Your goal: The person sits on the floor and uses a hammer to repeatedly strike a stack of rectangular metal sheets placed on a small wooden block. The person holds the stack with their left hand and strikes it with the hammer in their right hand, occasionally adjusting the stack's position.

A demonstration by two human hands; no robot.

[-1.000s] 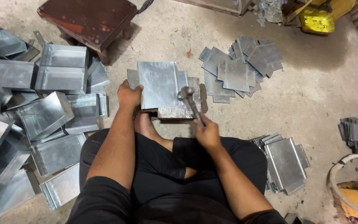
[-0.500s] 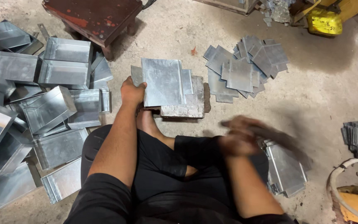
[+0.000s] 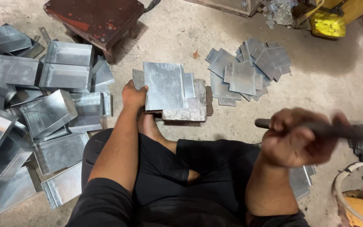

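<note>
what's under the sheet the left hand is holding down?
The sheet lies on a flat metal block, pinned by the left hand. A darker base edge shows beside it; the rest is covered.

We are in a sheet-metal workshop, working seated on a bare, dusty concrete floor (image 3: 169,38). Folded galvanised trays (image 3: 49,111) lie heaped along the floor's left edge, and a stack of flat cut blanks (image 3: 244,69) sits toward its far right. A rusty red metal stand (image 3: 95,17) stands at the top edge, and what may be a yellow machine (image 3: 332,19), only partly in view, fills the top right corner.
</note>
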